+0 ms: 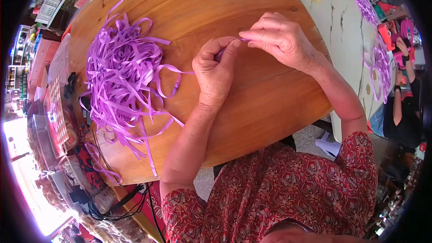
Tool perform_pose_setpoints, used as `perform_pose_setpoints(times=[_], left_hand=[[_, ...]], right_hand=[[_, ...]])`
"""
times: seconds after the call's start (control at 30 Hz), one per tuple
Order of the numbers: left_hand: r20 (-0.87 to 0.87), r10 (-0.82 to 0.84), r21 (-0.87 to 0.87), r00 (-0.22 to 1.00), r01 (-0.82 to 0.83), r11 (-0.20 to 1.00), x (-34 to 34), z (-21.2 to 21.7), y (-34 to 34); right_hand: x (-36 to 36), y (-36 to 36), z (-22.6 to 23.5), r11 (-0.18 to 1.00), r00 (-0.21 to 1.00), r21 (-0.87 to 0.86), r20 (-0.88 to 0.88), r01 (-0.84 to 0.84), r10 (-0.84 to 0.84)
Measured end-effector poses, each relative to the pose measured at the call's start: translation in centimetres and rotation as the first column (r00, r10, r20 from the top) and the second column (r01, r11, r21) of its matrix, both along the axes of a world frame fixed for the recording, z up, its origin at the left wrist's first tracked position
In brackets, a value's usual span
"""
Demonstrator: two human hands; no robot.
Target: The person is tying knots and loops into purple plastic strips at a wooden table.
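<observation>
Head view — left hand [215,69] and right hand [280,39] each grip-pinch one purple ribbon strip [221,53].

Round wooden table [270,108] (second, pale table [346,22] beside)

Both hands meet near the middle of the round wooden table [270,103]. The left hand [215,72] and right hand [281,38] pinch one purple ribbon strip [173,81]. At nine o'clock lies a big ribbon pile [121,76].

Smooth, glossy purple plastic ribbon [123,78] lies left of the left hand [216,69] on a polished, varnished wood table [261,103].
</observation>
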State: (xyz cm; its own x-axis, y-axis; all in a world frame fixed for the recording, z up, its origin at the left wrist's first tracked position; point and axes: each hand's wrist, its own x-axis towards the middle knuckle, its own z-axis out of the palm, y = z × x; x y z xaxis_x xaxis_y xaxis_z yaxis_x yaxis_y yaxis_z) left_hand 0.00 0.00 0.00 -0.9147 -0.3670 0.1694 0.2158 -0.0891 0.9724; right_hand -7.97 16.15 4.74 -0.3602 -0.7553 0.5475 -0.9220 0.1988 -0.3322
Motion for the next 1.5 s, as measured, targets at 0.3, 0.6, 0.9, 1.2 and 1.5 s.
perform_pose_setpoints(times=[0.3,0.6,0.9,1.2,1.5], left_hand=[[0.004,0.007,-0.087,1.000,-0.006,0.996,0.0,0.3,0.7],[-0.069,-0.099,0.163,0.993,0.110,0.980,0.0,1.1,0.2],[-0.219,-0.039,0.174,0.975,0.078,0.982,0.4,0.6,0.5],[-0.028,-0.116,0.310,0.993,0.119,0.943,0.6,1.2,0.9],[0.022,-0.179,0.479,0.984,0.147,0.865,0.9,1.6,0.9]], right_hand=[[0.8,1.5,1.4,0.995,0.994,0.002,0.051,0.096,-0.096],[1.1,1.4,-0.3,0.970,0.266,-0.242,0.933,-0.032,0.242],[1.9,-1.6,-0.3,0.901,0.240,-0.385,0.911,0.198,0.336],[2.4,-1.7,-0.3,0.965,0.970,-0.194,0.200,0.176,-0.136],[2.2,-1.1,-0.2,0.961,0.553,-0.207,0.830,0.184,0.073]])
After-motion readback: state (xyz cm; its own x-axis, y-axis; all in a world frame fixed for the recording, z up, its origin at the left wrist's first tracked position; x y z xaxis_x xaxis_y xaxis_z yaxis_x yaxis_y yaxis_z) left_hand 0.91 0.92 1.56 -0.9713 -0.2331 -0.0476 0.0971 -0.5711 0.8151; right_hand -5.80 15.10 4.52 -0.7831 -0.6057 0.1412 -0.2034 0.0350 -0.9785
